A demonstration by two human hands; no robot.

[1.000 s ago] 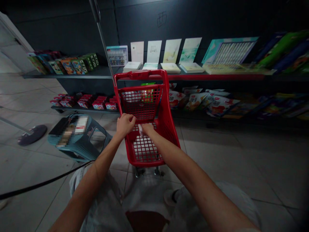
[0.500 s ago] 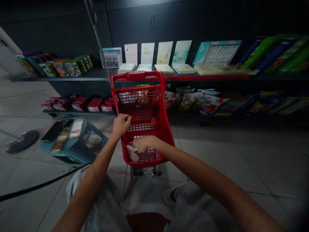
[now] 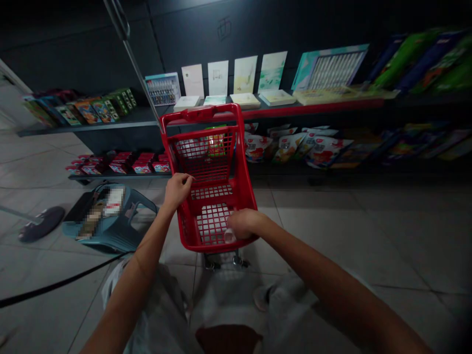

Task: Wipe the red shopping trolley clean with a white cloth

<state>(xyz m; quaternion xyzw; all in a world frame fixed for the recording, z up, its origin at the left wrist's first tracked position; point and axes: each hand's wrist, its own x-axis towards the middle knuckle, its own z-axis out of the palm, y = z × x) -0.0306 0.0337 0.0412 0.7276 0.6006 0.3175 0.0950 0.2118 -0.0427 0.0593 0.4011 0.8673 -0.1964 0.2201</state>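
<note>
A small red plastic shopping cart (image 3: 246, 169) stands in front of me, its grid basket facing me. My left hand (image 3: 177, 189) is closed over the cart's left rim, its fingers curled. Down in the basket, at the near right corner, is my right hand (image 3: 243, 223), slightly blurred. It is closed on a pale cloth (image 3: 229, 236), which shows below the fingers against the grid floor. Most of the cloth is hidden by the hand.
Behind the cart runs a dark shelf with upright booklets (image 3: 217, 78), pen sets (image 3: 162, 89) and snack bags (image 3: 254, 147). To the left stands a blue-grey stool (image 3: 125, 228) with blurred-out items on it. A pole with a round base (image 3: 42, 223) is further left.
My right hand has moved the cloth from the basket's near left to its near right side. My left hand stays on the rim. The view has shifted slightly.
</note>
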